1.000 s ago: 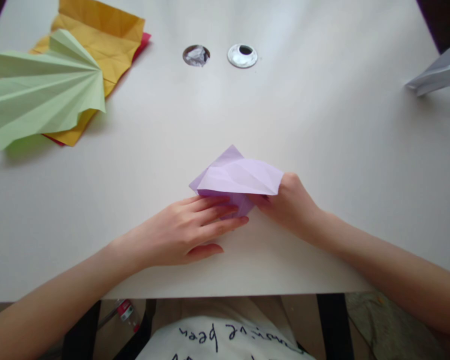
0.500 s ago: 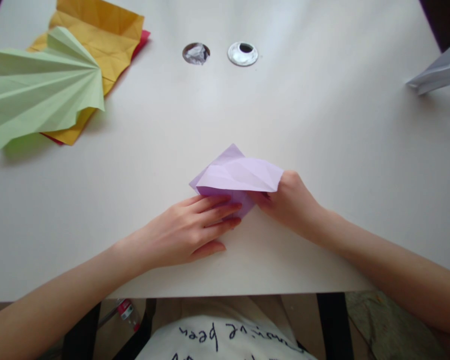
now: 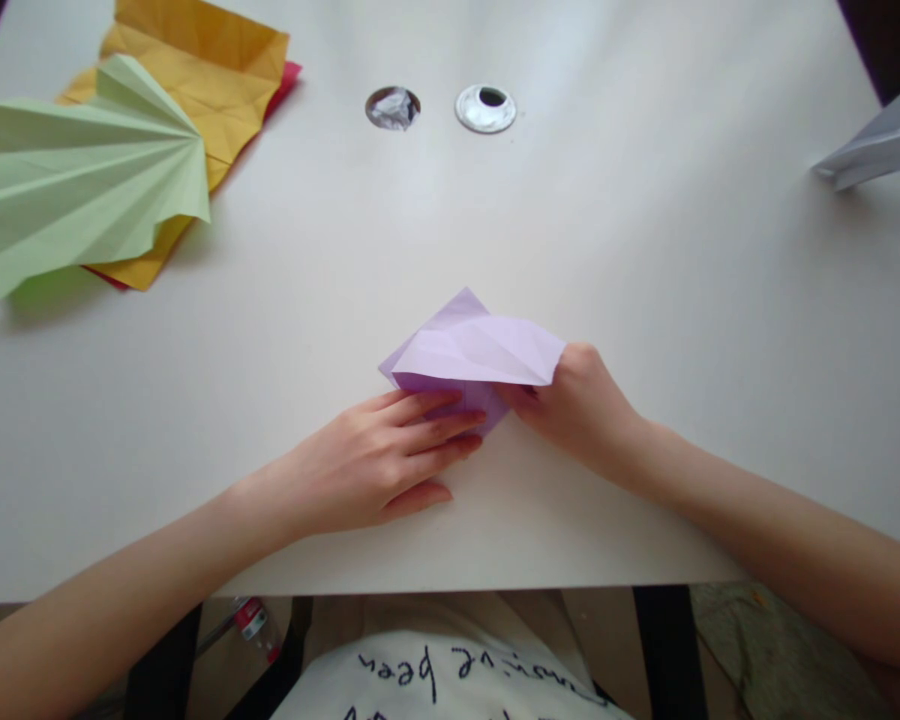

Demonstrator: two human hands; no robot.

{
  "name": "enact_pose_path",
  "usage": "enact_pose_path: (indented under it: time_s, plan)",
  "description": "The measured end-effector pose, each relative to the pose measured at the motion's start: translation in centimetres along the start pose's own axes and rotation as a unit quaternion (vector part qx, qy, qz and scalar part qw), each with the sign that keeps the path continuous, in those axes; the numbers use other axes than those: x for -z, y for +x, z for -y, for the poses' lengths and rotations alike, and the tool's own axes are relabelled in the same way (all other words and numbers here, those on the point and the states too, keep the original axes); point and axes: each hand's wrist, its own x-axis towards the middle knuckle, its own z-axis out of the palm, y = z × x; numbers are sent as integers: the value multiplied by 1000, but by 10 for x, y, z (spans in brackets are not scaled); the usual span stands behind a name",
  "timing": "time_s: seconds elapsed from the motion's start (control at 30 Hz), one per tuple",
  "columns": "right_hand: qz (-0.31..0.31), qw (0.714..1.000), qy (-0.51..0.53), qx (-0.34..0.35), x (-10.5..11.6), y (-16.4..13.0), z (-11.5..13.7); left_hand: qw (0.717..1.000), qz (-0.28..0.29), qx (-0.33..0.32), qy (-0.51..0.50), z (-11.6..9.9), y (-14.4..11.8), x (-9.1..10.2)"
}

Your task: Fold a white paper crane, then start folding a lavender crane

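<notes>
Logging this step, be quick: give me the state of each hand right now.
Left hand: open, fingers flat, pressing the purple paper onto the table.
Right hand: closed, pinching the purple paper's right corner.

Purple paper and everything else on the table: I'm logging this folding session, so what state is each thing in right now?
Purple paper: partly folded, upper flap lifted.
Left hand: flat, fingers pressing the paper's lower layer.
Right hand: pinching the flap's right corner.
Green paper: pleated into a fan, lying on the orange sheet.
Orange sheet: creased, opened flat.
Table hole: stuffed with crumpled material.
Metal grommet: open.
</notes>
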Motion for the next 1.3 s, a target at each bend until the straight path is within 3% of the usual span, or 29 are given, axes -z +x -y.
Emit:
enact_pose_path:
  time_s: [0.97,1.3]
  plan:
    - [-14,1000,9,8,0,-1,1,1000,-8,10,10,-3,4,-6]
    - [-31,999,24,19,-1,-2,-1,998,26,50,25,-7,14,-4]
